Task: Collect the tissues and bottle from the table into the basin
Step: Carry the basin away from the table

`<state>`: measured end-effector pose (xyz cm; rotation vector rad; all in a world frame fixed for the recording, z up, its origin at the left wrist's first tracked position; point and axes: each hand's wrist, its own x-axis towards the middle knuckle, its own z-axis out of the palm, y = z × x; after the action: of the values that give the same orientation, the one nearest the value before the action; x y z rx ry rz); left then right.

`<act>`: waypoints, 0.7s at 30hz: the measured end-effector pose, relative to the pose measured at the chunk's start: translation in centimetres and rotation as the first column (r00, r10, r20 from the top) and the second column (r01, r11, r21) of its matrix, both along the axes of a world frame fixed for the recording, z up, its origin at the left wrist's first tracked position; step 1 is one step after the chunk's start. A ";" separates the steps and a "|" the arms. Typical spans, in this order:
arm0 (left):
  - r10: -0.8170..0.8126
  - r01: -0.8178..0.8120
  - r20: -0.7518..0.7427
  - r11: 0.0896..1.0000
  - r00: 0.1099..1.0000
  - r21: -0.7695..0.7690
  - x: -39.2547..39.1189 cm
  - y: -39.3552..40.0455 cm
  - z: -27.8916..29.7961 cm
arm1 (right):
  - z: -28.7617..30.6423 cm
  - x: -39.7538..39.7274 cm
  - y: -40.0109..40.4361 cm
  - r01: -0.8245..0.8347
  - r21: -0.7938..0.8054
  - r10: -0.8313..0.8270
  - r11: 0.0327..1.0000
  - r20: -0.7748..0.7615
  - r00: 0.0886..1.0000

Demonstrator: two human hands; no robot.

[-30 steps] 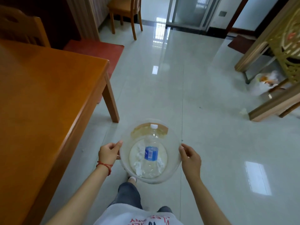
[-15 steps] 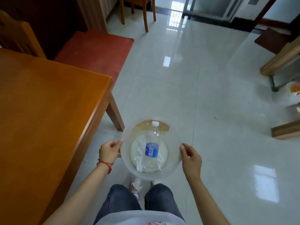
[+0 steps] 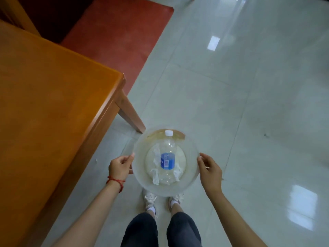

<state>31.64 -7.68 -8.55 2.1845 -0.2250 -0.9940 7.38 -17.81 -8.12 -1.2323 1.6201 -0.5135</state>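
A clear round basin (image 3: pixel 140 154) is held in the air in front of me, above the floor and my shoes. My left hand (image 3: pixel 119 166) grips its left rim and my right hand (image 3: pixel 211 171) grips its right rim. Inside lies a clear plastic bottle (image 3: pixel 167 157) with a blue label and white cap, cap pointing away from me. Crumpled white tissues (image 3: pixel 155 175) lie under and beside the bottle on the basin's bottom.
An orange wooden table (image 3: pixel 53 97) fills the left side, its corner leg (image 3: pixel 131 118) just beyond the basin. A red mat (image 3: pixel 115 31) lies on the floor behind it. Glossy pale tiles (image 3: pixel 249 104) spread out to the right.
The view has tilted downward and my feet have come into view. The basin stays held between both hands with the bottle and tissues inside; the far furniture has left the frame.
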 end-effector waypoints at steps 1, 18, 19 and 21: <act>0.008 -0.008 -0.008 1.000 1.000 0.008 0.4 -0.3 -1.3 | -1.4 0.5 -0.5 -0.004 0.007 0.004 1.000 -0.002 1.000; 0.129 -0.118 -0.097 0.986 0.987 0.114 6.2 -2.0 -30.1 | -30.8 8.5 -3.6 0.010 0.088 -0.004 0.996 -0.066 0.998; 0.144 -0.132 -0.098 0.983 0.985 0.126 6.4 -1.9 -31.6 | -32.3 8.9 -3.6 0.008 0.092 -0.001 0.996 -0.070 0.998; 0.175 -0.160 -0.101 0.977 0.979 0.141 6.9 -1.7 -34.2 | -34.8 9.5 -3.5 0.007 0.096 0.000 0.995 -0.074 0.997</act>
<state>38.51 -9.37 -42.75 2.2144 0.0794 -1.0583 16.92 -21.31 -42.89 -1.1896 1.6894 -0.3914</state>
